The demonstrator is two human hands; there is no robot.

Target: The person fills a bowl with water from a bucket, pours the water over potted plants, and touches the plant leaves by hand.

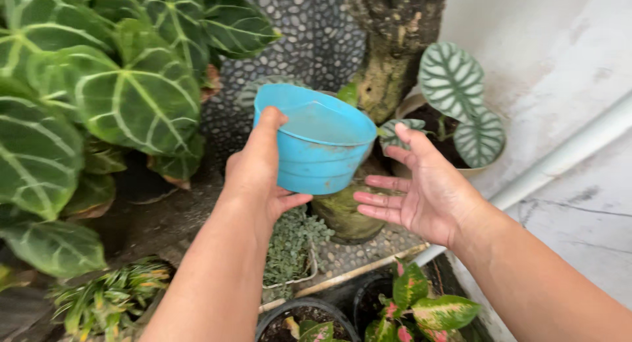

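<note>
above the potted plants [289,250] — left hand [257,177] clamped on blue bowl [316,141], right hand [421,190] spread apart.

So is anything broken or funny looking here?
The blue pot in the left hand looks grimy and scuffed, with an uneven rim. Some big leaves at left have brown, dried edges. Nothing looks spilled.

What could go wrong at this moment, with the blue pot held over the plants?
1. The left hand alone grips the blue pot, thumb over the rim; the right hand is open and apart, so the pot may slip.
2. If dropped, it could land on the small-leaved plant or the mossy pot just below.
3. The pot is tilted, so any contents could spill; I cannot tell whether it holds anything.
</note>
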